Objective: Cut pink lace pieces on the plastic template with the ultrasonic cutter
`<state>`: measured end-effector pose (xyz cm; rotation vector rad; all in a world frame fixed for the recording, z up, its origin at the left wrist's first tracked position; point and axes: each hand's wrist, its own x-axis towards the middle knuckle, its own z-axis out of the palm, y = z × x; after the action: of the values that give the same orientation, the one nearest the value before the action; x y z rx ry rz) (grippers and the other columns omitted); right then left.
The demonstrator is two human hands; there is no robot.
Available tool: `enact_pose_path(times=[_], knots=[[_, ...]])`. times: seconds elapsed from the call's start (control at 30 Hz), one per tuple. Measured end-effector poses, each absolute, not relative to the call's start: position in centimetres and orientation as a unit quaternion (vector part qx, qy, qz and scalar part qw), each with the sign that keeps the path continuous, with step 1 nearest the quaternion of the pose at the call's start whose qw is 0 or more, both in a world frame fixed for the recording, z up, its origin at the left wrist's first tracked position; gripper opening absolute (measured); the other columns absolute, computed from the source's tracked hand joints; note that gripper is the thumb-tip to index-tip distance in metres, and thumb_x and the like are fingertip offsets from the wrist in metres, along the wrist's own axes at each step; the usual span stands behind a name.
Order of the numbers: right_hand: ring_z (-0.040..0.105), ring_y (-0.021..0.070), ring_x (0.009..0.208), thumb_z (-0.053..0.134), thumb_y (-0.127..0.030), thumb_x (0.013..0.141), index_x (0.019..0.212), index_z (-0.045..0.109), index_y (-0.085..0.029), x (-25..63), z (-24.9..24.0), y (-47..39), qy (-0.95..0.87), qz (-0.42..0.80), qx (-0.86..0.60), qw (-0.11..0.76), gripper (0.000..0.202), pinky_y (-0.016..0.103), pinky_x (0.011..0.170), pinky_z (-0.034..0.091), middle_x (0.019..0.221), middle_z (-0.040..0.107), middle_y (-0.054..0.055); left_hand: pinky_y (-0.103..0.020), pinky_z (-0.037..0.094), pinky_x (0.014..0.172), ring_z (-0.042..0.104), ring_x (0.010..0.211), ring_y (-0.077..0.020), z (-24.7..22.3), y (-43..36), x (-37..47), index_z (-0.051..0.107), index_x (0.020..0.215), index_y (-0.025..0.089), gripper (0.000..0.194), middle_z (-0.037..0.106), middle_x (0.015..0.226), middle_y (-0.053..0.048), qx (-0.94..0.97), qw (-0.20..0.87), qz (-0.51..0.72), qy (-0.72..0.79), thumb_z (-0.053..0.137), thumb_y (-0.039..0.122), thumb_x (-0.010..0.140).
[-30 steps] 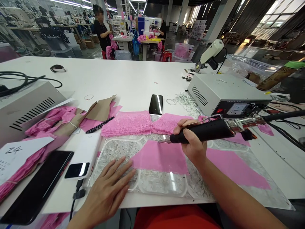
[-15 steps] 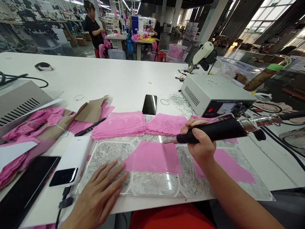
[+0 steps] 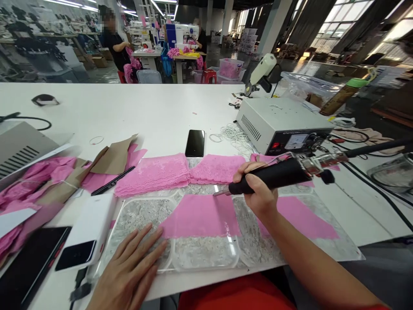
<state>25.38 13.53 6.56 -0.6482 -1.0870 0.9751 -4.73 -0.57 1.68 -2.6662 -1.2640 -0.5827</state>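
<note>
We see our right hand (image 3: 261, 189) wrapped around a black-handled handpiece (image 3: 271, 175) right of centre, its metal tip (image 3: 221, 192) at the top edge of the pink fabric panel (image 3: 201, 217). Our left hand (image 3: 127, 267) lies spread and palm down at lower left, fingers slightly parted, gripping nothing, its fingertips by the panel's left corner; whether they press on the cloth we cannot quite tell.

The panel lies flat at lower centre on a marbled sheet (image 3: 258, 247). We judge it light, thin and limp, quick to slide or pucker, so it is better held flat under spread fingers near a corner than pinched. The handpiece looks rigid and moderately heavy, probably dragged rearward by its cable (image 3: 377, 148); we would grip the black barrel, clear of the metal tip.
</note>
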Motion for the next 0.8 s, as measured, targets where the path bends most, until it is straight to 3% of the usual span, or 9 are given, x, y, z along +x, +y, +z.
enact_pose_path(times=[0.37,0.53,0.8], knots=[[0.057,0.0124,0.057,0.06,-0.02,0.072,0.077,0.062,-0.021,29.1,6.8,14.0,-0.467,0.381,-0.312,0.734,0.005,0.034,0.063,0.048,0.077,0.059,-0.001,-0.042,0.029,0.116,0.042,0.137,-0.0266,1.3,-0.1,-5.3,0.053,0.137,0.023,0.048,0.051,0.144,-0.005,-0.894,0.084,-0.184,-0.4,0.048,0.022,0.089],[0.057,0.0129,0.056,0.06,-0.02,0.07,0.075,0.062,-0.021,29.5,6.8,14.0,-0.459,0.378,-0.313,0.741,0.006,0.036,0.061,0.047,0.077,0.059,0.0,-0.043,0.03,0.115,0.041,0.137,-0.0279,2.1,-0.4,-4.7,0.054,0.134,0.017,0.046,0.052,0.143,-0.009,-0.889,0.07,-0.217,-0.396,0.049,0.016,0.089],[0.057,0.0132,0.057,0.059,-0.02,0.068,0.075,0.061,-0.02,29.9,6.9,13.7,-0.448,0.387,-0.321,0.739,0.007,0.033,0.058,0.046,0.079,0.058,0.0,-0.036,0.047,0.094,0.061,0.108,-0.0209,4.6,2.4,4.4,0.059,0.121,0.015,0.034,0.069,0.111,-0.009,-0.859,0.038,-0.323,-0.395,0.049,0.002,0.091]])
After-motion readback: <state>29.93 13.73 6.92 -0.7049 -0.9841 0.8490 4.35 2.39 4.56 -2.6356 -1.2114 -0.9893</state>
